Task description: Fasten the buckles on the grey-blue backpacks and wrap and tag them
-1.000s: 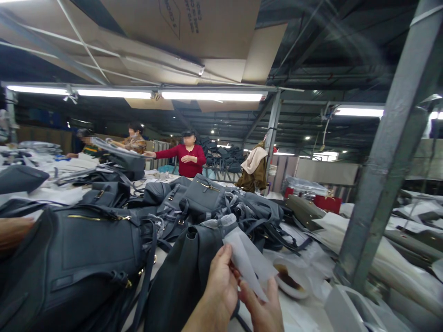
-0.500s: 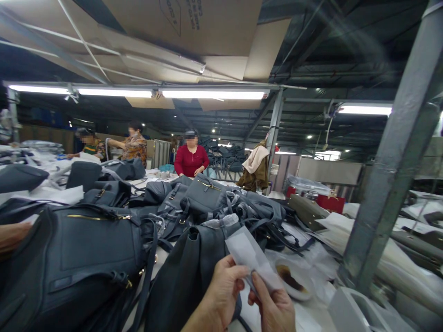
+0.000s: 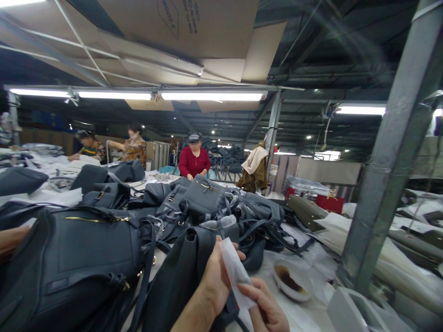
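Note:
A narrow folded strip of white paper (image 3: 232, 263) is held up between my two hands in the lower middle. My left hand (image 3: 213, 279) is closed about its left side, with its fingertips partly hidden behind the paper. Lower down, my right hand (image 3: 266, 306) pinches the strip's bottom end between thumb and fingers. Directly behind my left hand stands a dark blue-grey leather bag (image 3: 180, 276) with clear wrapping on its top. A larger dark backpack (image 3: 93, 244) with a gold zip lies to the left.
Another person's hand (image 3: 12, 242) reaches in at the left edge by the backpack. Right of my hands sits a white bowl (image 3: 292, 291) with brown stuff inside. A metal post (image 3: 384, 152) rises at the right. A person in red (image 3: 194, 161) works across the piled bags.
My left hand has shifted up along the strip and my right hand a little down. The paper, broader before, now looks narrower and more upright.

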Demonstrator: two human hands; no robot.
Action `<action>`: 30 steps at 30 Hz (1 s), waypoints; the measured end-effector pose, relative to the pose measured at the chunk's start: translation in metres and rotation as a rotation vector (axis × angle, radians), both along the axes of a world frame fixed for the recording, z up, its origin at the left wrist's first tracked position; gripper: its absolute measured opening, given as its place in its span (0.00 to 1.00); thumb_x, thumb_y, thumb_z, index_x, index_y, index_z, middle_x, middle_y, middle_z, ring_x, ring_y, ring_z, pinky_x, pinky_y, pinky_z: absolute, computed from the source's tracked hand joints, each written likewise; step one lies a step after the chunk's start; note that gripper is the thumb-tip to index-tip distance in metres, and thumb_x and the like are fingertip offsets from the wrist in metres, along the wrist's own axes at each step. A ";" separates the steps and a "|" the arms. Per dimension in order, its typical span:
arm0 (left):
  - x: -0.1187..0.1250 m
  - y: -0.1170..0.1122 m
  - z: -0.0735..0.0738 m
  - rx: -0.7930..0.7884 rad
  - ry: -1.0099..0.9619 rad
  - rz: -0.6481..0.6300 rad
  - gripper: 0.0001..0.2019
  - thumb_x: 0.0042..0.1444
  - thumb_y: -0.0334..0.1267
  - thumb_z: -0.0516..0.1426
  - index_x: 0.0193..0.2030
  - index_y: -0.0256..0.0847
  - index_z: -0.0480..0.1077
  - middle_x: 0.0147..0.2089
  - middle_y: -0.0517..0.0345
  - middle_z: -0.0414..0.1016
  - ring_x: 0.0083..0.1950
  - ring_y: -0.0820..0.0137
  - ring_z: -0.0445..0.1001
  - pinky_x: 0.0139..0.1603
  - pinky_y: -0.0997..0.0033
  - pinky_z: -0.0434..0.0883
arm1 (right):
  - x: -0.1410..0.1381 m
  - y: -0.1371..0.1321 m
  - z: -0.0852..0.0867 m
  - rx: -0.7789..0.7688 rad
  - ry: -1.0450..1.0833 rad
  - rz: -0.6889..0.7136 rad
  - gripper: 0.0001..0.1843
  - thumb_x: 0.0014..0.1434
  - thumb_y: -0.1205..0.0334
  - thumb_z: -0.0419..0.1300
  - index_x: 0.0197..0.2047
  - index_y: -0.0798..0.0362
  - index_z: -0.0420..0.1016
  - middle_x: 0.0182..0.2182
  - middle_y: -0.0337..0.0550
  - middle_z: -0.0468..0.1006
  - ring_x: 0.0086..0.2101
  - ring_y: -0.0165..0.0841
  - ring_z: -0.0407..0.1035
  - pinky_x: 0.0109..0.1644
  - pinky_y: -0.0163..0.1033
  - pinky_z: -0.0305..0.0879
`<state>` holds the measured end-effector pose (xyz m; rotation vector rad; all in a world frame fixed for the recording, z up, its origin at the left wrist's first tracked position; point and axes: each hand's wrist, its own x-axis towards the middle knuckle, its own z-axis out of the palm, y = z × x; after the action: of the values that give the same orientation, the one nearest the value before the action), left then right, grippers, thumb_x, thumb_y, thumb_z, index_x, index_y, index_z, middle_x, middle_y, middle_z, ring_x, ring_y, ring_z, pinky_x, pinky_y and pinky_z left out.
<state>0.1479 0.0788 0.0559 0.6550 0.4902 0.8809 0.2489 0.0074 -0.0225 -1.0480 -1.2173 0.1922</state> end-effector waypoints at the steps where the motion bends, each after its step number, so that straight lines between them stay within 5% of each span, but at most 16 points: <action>1: -0.003 -0.002 -0.002 0.027 -0.028 -0.004 0.26 0.46 0.56 0.63 0.41 0.35 0.70 0.31 0.56 0.75 0.28 0.71 0.69 0.32 0.71 0.66 | 0.002 0.001 -0.001 0.011 -0.042 -0.014 0.14 0.53 0.67 0.59 0.38 0.45 0.84 0.36 0.46 0.80 0.38 0.39 0.74 0.43 0.38 0.72; 4: -0.008 -0.007 -0.011 0.160 0.063 0.070 0.30 0.33 0.48 0.72 0.42 0.36 0.71 0.33 0.58 0.75 0.33 0.70 0.71 0.37 0.71 0.66 | 0.007 0.003 -0.001 0.053 -0.270 0.027 0.21 0.52 0.72 0.58 0.46 0.44 0.82 0.40 0.46 0.80 0.40 0.39 0.75 0.44 0.36 0.73; 7: -0.009 -0.008 -0.016 0.230 0.220 0.164 0.22 0.33 0.38 0.70 0.35 0.35 0.71 0.29 0.61 0.73 0.32 0.70 0.69 0.36 0.71 0.65 | 0.011 0.001 0.001 0.082 -0.451 0.102 0.26 0.54 0.71 0.58 0.55 0.44 0.76 0.45 0.48 0.79 0.44 0.40 0.76 0.46 0.37 0.74; 10: -0.011 -0.006 -0.014 0.216 0.244 0.184 0.19 0.33 0.37 0.68 0.34 0.35 0.71 0.28 0.60 0.74 0.32 0.69 0.70 0.36 0.70 0.66 | 0.014 -0.004 0.005 0.041 -0.409 0.008 0.09 0.59 0.63 0.59 0.39 0.46 0.81 0.47 0.48 0.78 0.45 0.42 0.75 0.47 0.39 0.74; 12: -0.012 -0.006 -0.011 0.214 0.255 0.193 0.19 0.32 0.35 0.68 0.34 0.34 0.72 0.28 0.59 0.75 0.32 0.68 0.71 0.36 0.69 0.67 | 0.012 -0.004 0.006 0.017 -0.289 -0.143 0.07 0.58 0.56 0.61 0.32 0.48 0.79 0.48 0.49 0.77 0.46 0.43 0.74 0.46 0.39 0.74; 17: -0.010 -0.007 -0.007 0.231 0.243 0.190 0.15 0.34 0.33 0.67 0.32 0.35 0.73 0.27 0.60 0.75 0.31 0.69 0.71 0.35 0.71 0.67 | 0.005 0.011 -0.007 -0.093 -0.248 -0.295 0.30 0.58 0.50 0.60 0.61 0.51 0.64 0.41 0.50 0.81 0.35 0.41 0.78 0.36 0.39 0.76; 21: -0.006 -0.007 -0.008 0.279 0.204 0.188 0.14 0.35 0.31 0.65 0.33 0.35 0.73 0.24 0.63 0.72 0.29 0.71 0.69 0.32 0.74 0.66 | 0.016 0.021 -0.020 -0.120 -0.524 -0.414 0.26 0.60 0.62 0.54 0.62 0.50 0.67 0.50 0.52 0.80 0.39 0.45 0.79 0.37 0.41 0.77; 25: -0.007 -0.002 -0.013 0.381 0.130 0.152 0.16 0.37 0.29 0.63 0.38 0.35 0.73 0.30 0.60 0.75 0.32 0.71 0.69 0.33 0.75 0.66 | 0.027 0.017 -0.015 -0.152 -0.608 -0.205 0.42 0.46 0.65 0.63 0.66 0.52 0.63 0.62 0.52 0.67 0.58 0.55 0.65 0.59 0.54 0.67; 28: -0.009 0.001 -0.015 0.396 0.143 0.163 0.16 0.36 0.28 0.62 0.37 0.36 0.71 0.28 0.62 0.73 0.31 0.72 0.69 0.32 0.76 0.65 | 0.021 0.012 0.005 -0.305 -0.223 0.088 0.38 0.49 0.56 0.63 0.64 0.52 0.66 0.61 0.52 0.69 0.59 0.52 0.64 0.60 0.52 0.65; 30: -0.009 0.000 -0.013 0.409 0.143 0.178 0.16 0.36 0.28 0.62 0.37 0.37 0.69 0.28 0.62 0.73 0.32 0.71 0.70 0.32 0.76 0.66 | 0.016 0.015 0.024 -0.394 0.107 0.128 0.31 0.54 0.45 0.59 0.57 0.53 0.74 0.55 0.53 0.76 0.53 0.49 0.70 0.55 0.48 0.69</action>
<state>0.1389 0.0790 0.0429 1.0655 0.5064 1.1211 0.2645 0.0223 0.0013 -1.2804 -1.1754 0.5991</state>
